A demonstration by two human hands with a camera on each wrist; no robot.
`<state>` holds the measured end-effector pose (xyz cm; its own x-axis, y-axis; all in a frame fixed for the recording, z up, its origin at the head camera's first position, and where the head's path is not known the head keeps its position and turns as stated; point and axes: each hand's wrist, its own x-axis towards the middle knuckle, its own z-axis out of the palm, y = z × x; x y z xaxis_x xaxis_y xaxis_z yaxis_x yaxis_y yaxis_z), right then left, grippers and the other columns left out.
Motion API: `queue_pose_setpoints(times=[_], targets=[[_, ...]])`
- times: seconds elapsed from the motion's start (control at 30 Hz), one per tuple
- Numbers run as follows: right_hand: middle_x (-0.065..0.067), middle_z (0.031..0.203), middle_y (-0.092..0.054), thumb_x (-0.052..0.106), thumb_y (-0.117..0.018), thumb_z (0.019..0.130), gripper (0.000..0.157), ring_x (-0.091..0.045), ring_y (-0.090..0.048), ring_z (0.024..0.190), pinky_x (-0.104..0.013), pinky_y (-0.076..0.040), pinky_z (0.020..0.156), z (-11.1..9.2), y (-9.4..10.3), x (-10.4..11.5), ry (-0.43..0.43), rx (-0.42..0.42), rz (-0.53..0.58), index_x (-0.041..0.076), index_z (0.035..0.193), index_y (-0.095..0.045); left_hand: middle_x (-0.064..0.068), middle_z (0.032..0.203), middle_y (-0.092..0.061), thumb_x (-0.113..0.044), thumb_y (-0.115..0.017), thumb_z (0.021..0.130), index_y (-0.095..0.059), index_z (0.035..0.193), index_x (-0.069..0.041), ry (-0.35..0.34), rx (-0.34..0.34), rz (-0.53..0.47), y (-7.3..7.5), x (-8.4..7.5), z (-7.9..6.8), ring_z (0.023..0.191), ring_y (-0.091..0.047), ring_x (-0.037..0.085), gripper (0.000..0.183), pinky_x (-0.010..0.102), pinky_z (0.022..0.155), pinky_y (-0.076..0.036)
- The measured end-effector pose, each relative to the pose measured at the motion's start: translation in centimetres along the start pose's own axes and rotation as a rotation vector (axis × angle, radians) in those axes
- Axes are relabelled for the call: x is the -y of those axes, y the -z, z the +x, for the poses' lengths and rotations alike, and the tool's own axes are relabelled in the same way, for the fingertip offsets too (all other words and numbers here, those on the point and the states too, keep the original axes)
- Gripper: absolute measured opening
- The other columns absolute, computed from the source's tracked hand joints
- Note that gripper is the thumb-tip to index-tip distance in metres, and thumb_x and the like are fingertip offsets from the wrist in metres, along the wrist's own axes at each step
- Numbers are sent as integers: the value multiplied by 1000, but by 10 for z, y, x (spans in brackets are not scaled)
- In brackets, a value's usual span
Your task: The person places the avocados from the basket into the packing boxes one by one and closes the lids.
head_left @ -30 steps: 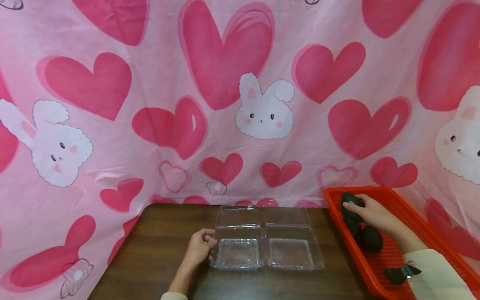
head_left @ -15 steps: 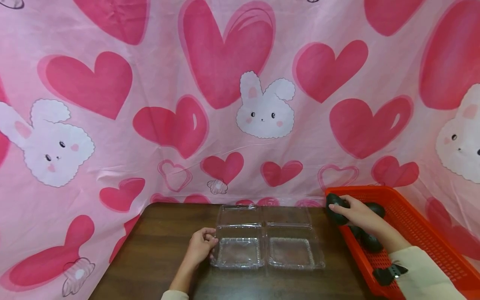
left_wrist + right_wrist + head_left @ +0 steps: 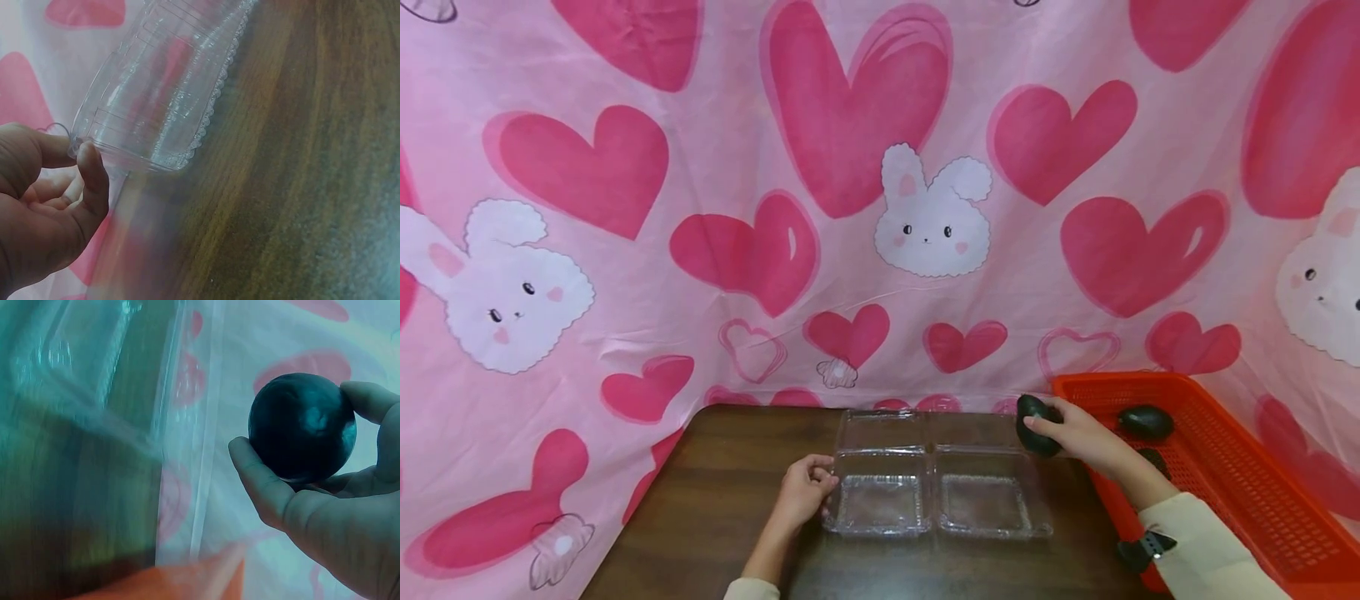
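Observation:
My right hand (image 3: 1084, 437) grips a dark green avocado (image 3: 1036, 425) above the table, by the far right corner of the clear plastic containers. Thumb and fingers wrap the sides of the glossy fruit in the right wrist view. Two clear clamshell containers (image 3: 880, 527) stand side by side, their lids (image 3: 973, 429) folded back towards the curtain. At the left one, my left hand (image 3: 802, 493) pinches the edge between thumb and forefinger, which the left wrist view shows up close (image 3: 53, 194). No fruit lies in either container.
A red-orange plastic basket (image 3: 1150, 382) stands at the table's right side. In it lie an avocado (image 3: 1146, 422) and another (image 3: 1153, 458) partly behind my right forearm. A pink curtain (image 3: 850, 283) with hearts and rabbits hangs behind the brown wooden table (image 3: 715, 500).
My right hand has lifted the avocado out of the basket and carried it left over the rim to beside the containers. The left hand has stayed at the container's edge.

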<state>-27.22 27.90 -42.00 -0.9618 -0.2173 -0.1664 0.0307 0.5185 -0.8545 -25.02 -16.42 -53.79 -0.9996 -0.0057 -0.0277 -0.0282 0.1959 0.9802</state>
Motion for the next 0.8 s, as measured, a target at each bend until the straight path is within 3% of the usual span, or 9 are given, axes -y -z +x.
queue_pose_setpoints(times=[0.47, 0.8], targets=[[-27, 144, -52, 40, -65, 100, 75, -41, -58, 125, -60, -51, 107, 7, -51, 6, 13, 13, 93, -4, 153, -35, 7, 77, -56, 8, -65, 94, -57, 122, 16, -4, 11, -11, 0, 0, -1, 50, -51, 14, 31, 25, 42, -49], [-23, 132, -60, 34, -68, 99, 63, -28, -66, 106, -55, -59, 98, 18, -86, 14, 34, 42, 139, -5, 144, -45, 7, 77, -56, 9, -65, 93, -56, 122, 16, -3, 13, -17, 0, 0, 0, 51, -51, 15, 32, 25, 42, -49]])
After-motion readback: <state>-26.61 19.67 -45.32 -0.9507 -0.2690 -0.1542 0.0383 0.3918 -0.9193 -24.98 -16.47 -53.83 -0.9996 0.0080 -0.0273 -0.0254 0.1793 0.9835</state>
